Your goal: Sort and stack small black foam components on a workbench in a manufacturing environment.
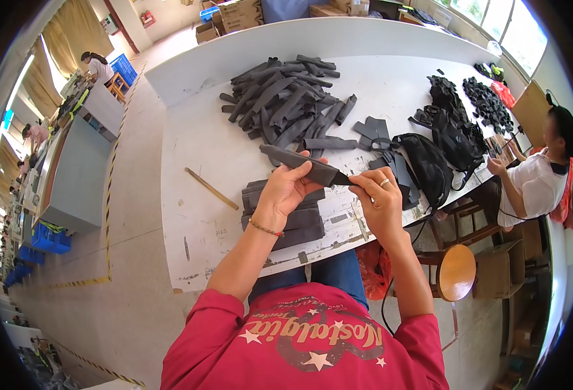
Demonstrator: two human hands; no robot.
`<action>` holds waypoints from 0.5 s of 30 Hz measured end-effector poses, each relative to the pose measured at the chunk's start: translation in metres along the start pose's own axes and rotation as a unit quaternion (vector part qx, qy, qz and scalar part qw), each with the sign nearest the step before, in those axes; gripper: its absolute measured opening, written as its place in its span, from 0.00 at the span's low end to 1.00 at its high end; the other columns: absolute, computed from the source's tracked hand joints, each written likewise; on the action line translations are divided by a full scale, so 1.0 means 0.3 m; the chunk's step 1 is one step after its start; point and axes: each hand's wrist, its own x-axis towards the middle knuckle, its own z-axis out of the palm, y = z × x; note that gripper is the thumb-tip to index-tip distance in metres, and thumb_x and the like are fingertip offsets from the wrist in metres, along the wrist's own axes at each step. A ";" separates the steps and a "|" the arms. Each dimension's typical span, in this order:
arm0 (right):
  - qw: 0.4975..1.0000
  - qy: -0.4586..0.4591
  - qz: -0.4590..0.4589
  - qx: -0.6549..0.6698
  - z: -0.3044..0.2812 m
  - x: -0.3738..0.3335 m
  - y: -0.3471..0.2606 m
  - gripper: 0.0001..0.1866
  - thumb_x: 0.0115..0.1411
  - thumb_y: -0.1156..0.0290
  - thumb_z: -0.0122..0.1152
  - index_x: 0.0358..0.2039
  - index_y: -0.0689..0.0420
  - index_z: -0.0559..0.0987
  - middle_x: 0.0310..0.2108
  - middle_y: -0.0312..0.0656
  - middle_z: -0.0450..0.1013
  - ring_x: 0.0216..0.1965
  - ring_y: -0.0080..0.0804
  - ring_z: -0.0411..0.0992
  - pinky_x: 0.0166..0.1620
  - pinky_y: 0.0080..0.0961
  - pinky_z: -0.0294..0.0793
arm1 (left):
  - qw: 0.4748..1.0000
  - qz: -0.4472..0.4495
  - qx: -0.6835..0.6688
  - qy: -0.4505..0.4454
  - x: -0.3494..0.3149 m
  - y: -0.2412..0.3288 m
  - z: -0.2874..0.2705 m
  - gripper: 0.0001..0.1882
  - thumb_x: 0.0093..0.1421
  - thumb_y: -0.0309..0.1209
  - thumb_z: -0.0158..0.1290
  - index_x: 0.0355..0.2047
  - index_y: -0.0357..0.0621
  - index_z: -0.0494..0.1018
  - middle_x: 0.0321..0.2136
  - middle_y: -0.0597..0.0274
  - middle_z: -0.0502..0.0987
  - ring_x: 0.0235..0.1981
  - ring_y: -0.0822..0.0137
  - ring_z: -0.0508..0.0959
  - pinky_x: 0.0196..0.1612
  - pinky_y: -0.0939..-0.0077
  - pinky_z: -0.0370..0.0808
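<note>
My left hand (287, 187) is wrapped round a dark grey fabric tube (322, 173), held slantwise above the table's near part. My right hand (380, 198), with a ring on one finger, pinches the tube's dark, narrow right end between thumb and fingers. What lies inside that end is hidden. Just below the left hand, flat dark fabric pieces (299, 229) are stacked near the table's front edge. A large heap of similar grey tubes (286, 97) lies beyond my hands. To the left rests a thin wooden strip (211, 188).
The white table (195, 130) has a raised back panel. Black bags (426, 166), cut fabric pieces (372, 130) and small dark parts (488, 104) lie to the right. Another person (536, 172) sits at the right end. A round stool (456, 273) stands by the table's near side.
</note>
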 end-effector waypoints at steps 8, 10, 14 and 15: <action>0.993 0.001 -0.064 -0.101 0.024 0.009 -0.053 0.20 0.46 0.79 0.71 0.42 0.60 0.80 0.37 0.41 0.73 0.38 0.43 0.70 0.40 0.36 0.73 | 0.999 0.030 0.032 -0.013 -0.046 -0.009 0.082 0.19 0.65 0.23 0.51 0.55 0.42 0.61 0.49 0.39 0.75 0.48 0.49 0.79 0.49 0.52 0.81; 0.992 -0.004 -0.064 -0.107 0.031 -0.002 -0.047 0.24 0.45 0.78 0.72 0.46 0.61 0.78 0.39 0.43 0.73 0.40 0.45 0.70 0.42 0.37 0.72 | 0.997 0.062 0.045 -0.011 -0.071 -0.003 0.120 0.21 0.65 0.23 0.51 0.57 0.41 0.60 0.49 0.40 0.75 0.48 0.50 0.79 0.50 0.54 0.80; 0.999 0.034 0.020 0.029 0.085 -0.008 -0.094 0.29 0.47 0.74 0.73 0.51 0.61 0.75 0.40 0.48 0.72 0.40 0.50 0.69 0.42 0.40 0.71 | 0.983 0.167 0.043 -0.071 -0.092 -0.059 0.180 0.22 0.66 0.27 0.52 0.58 0.37 0.60 0.50 0.44 0.75 0.51 0.53 0.78 0.54 0.60 0.76; 1.000 0.023 0.002 0.009 0.102 -0.002 -0.119 0.29 0.48 0.75 0.72 0.52 0.61 0.73 0.39 0.49 0.72 0.40 0.50 0.70 0.42 0.40 0.71 | 0.988 0.133 0.040 -0.070 -0.085 -0.060 0.155 0.18 0.67 0.31 0.52 0.54 0.37 0.65 0.45 0.48 0.78 0.53 0.55 0.76 0.56 0.62 0.73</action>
